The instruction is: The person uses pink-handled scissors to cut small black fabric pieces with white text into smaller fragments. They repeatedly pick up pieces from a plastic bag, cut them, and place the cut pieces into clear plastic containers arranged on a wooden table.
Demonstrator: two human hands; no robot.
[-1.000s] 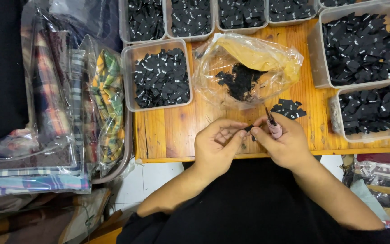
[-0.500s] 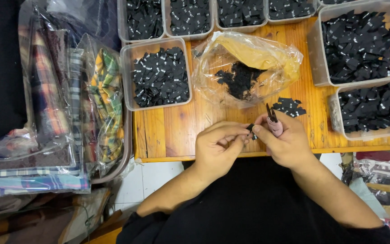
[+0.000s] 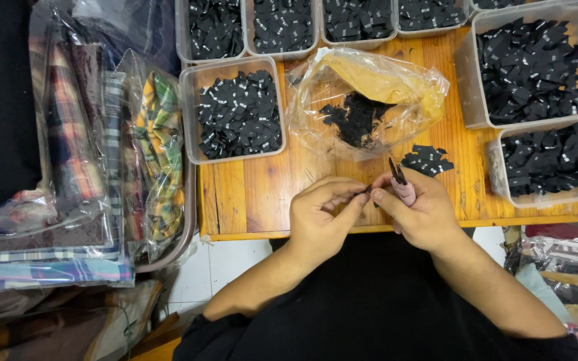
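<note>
Two hands meet at lower centre, over table (image 3: 262,200) edge. L hand (image 3: 319,217) & R hand (image 3: 423,214) fingertips pinched together on small black tag (image 3: 368,190); R also clamps pink-handled snips (image 3: 401,184). Step looks like trimming/separating one tag; next calls for fine steady pinch.

Clear tubs (image 3: 239,110) of small black labels ring a crumpled clear bag (image 3: 369,100); bagged plaid fabrics (image 3: 88,174) lie left.
</note>
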